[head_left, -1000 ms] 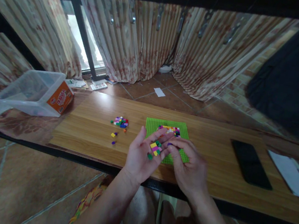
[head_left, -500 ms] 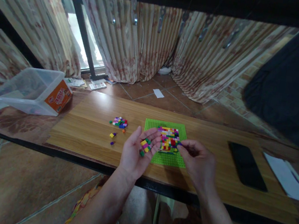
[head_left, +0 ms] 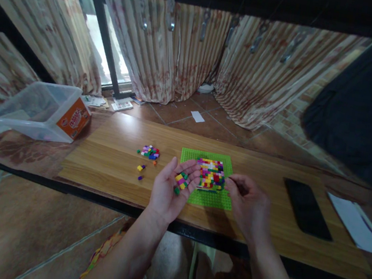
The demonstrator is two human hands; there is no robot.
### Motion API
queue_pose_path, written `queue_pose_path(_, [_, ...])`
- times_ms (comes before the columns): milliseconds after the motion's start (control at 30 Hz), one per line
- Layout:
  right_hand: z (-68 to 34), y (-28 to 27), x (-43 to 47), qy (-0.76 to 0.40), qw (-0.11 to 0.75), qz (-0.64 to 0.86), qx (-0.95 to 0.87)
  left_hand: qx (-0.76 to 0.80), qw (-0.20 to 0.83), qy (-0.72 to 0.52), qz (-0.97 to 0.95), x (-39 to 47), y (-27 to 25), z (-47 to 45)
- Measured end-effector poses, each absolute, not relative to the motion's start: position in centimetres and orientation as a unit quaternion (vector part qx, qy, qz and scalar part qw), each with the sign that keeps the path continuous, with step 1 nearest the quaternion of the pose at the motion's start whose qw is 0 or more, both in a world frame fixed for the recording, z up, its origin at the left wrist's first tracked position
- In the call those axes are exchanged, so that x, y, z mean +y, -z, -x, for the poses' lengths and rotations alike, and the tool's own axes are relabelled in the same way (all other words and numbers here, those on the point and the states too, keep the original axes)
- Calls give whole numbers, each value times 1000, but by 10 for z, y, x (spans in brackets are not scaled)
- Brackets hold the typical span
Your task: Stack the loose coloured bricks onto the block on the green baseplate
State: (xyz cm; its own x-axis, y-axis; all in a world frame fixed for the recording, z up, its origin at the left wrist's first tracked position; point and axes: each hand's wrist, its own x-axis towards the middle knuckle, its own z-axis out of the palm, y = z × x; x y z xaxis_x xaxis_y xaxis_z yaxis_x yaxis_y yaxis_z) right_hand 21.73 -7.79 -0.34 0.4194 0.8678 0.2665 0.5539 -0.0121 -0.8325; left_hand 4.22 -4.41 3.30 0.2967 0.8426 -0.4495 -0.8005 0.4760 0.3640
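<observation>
My left hand (head_left: 172,188) is palm up and cupped, holding several small toy bricks (head_left: 182,181) in green, yellow and pink. Its fingertips reach over the left side of a block of multicoloured toy bricks (head_left: 211,173), built up in layers on a green studded baseplate (head_left: 211,202). At the block's right edge is my right hand (head_left: 248,202), thumb and forefinger pinched together. Whatever lies between those fingertips, if anything, is too small to make out.
On the wooden table (head_left: 105,165), a pile of loose bricks (head_left: 151,153) lies left of the baseplate, with a few strays nearer me. A black phone-like slab (head_left: 307,209) and white papers (head_left: 358,226) lie right. A clear plastic bin (head_left: 36,110) stands far left.
My right hand's fingertips have drawn slightly right from the block's edge, and the dark brick seen at them before no longer shows there. My left hand stays put with its bricks.
</observation>
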Motion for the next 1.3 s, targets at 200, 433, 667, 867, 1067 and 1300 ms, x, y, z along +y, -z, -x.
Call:
queue_pose_path(200, [-216,7,-79,-177,485,667,-537,307,802,-511,-38,-44,-32,-43])
queue_pose_path(433, [-213,6,-78,-108,404,650,-634,308,801,-511,-55,-44,-32,-42])
queue_pose_path(667, [-207,10,-76,-52,356,660,-660,310,802,-508,-52,-44,-31,-41])
queue_pose_path(867, [-206,9,-77,-47,351,681,-641,305,803,-509,-59,-44,-30,-41])
queue_pose_path(1067, [-204,8,-76,-46,351,685,-636,303,802,-511,-62,-44,-31,-41])
queue_pose_path(1300, [-202,6,-75,-80,357,701,-612,300,804,-510,-63,-44,-31,-41])
